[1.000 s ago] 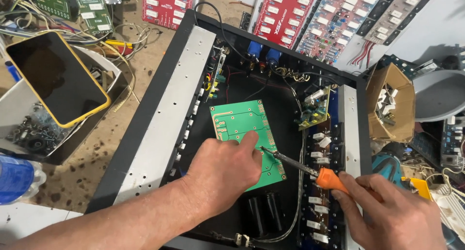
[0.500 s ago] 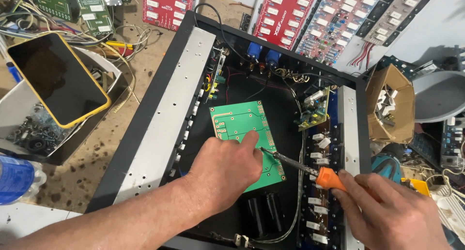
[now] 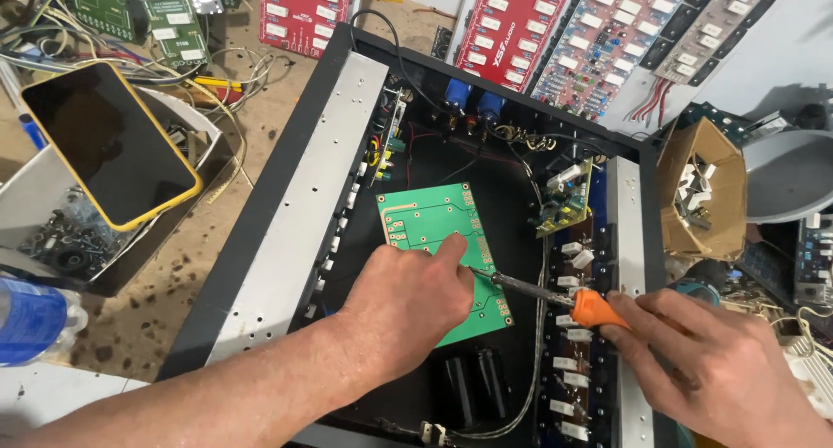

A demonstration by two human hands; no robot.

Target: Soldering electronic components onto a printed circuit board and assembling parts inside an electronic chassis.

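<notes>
from the head view we look down into an open black chassis [image 3: 286,196] resting on a stained worktop [image 3: 165,274]. our left hand [image 3: 408,296] comes in from seven o'clock and lies palm down on a green circuit board [image 3: 434,222] in the middle of the chassis floor, fingers curled loosely, the forefinger tip pressing the board near its centre. our right hand [image 3: 703,361] enters from four o'clock and pinches the orange handle of a screwdriver [image 3: 555,299]; its metal shaft runs toward nine o'clock and its tip disappears just under the left forefinger, on the board. we cannot tell whether the tip sits in a screw.

at six o'clock from the board stand two black capacitors [image 3: 473,383]. along the chassis wall at three o'clock runs a row of white resistors [image 3: 568,327], and a small green board [image 3: 564,201] stands upright at two o'clock.

outside the chassis, at ten o'clock, a phone in a yellow case [image 3: 108,144] lies screen up across a white tray of small parts [image 3: 43,231]. red circuit boards [image 3: 512,27] lean at twelve o'clock. a cardboard box [image 3: 703,188] sits at three o'clock, and a blue bottle [image 3: 30,318] at eight o'clock.
</notes>
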